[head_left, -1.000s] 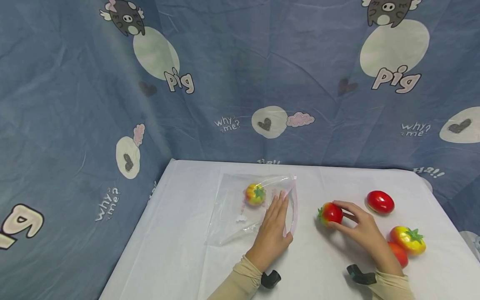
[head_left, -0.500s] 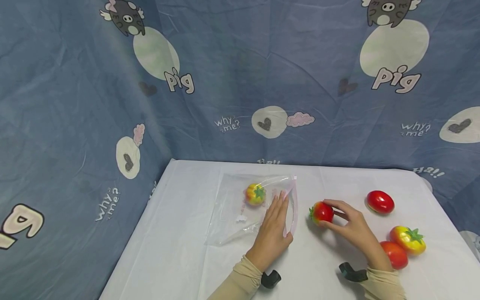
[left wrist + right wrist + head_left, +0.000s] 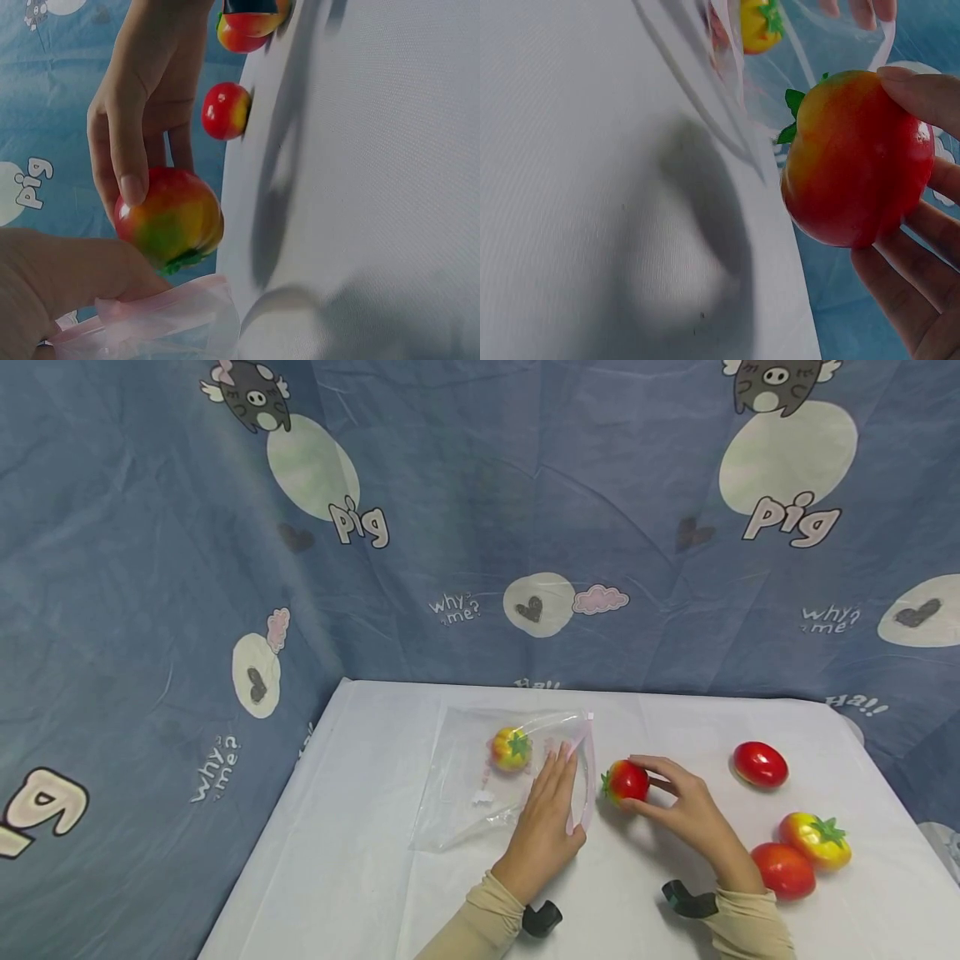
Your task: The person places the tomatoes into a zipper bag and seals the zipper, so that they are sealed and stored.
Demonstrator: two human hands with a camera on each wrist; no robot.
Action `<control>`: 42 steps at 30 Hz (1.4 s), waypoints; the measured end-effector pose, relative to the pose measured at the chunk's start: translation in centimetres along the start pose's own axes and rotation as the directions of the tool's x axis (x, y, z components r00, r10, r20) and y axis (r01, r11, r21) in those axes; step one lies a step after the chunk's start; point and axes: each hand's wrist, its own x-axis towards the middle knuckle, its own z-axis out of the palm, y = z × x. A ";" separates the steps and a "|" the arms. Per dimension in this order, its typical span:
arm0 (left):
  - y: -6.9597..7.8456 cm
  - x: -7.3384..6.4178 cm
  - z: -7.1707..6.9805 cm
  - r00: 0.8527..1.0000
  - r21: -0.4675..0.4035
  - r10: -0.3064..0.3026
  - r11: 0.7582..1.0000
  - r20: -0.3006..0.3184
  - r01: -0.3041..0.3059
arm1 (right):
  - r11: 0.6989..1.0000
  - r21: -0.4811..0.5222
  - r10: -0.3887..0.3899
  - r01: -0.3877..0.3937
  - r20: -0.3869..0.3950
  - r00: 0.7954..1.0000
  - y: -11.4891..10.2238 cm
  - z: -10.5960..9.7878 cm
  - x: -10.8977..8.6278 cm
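My right hand point(image 3: 693, 814) grips a red-and-yellow toy tomato point(image 3: 627, 782) between thumb and fingers, its green leaves pointing left. In the right wrist view the tomato point(image 3: 859, 165) is held over the white table, near the mouth of a clear zip bag point(image 3: 780, 67). My left hand point(image 3: 542, 831) lies at the bag's pink-edged mouth with its fingers straight, the thumb at the near edge. The mouth stands parted. Inside the bag point(image 3: 450, 793) sits another yellow-red toy tomato point(image 3: 511, 749) with green leaves.
To the right on the white table point(image 3: 315, 860) lie a glossy red oval toy fruit point(image 3: 761, 765), a yellow-red toy tomato point(image 3: 816, 841) and an orange-red toy fruit point(image 3: 783, 871). A blue printed cloth point(image 3: 420, 527) hangs behind and on the left.
My right hand has moved left with the toy tomato, closer to the bag's mouth, uncovering the orange-red fruit. My left hand and the bag have stayed in place.
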 end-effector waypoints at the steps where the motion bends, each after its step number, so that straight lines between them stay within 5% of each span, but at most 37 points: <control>1: 0.0 0.0 0.0 1.000 0.002 0.000 1.000 0.001 0.000 | 1.000 0.003 -0.004 0.004 -0.001 1.000 -0.1 0.1 0.1; 22: 0.1 0.0 -0.2 1.000 -0.009 0.005 1.000 0.009 -0.005 | 0.996 0.063 -0.070 0.068 0.028 0.997 -0.5 2.3 1.5; 42: 0.0 0.0 -0.1 1.000 -0.023 0.016 1.000 0.012 -0.016 | 0.995 0.089 -0.049 0.038 0.120 0.992 -1.5 4.0 2.9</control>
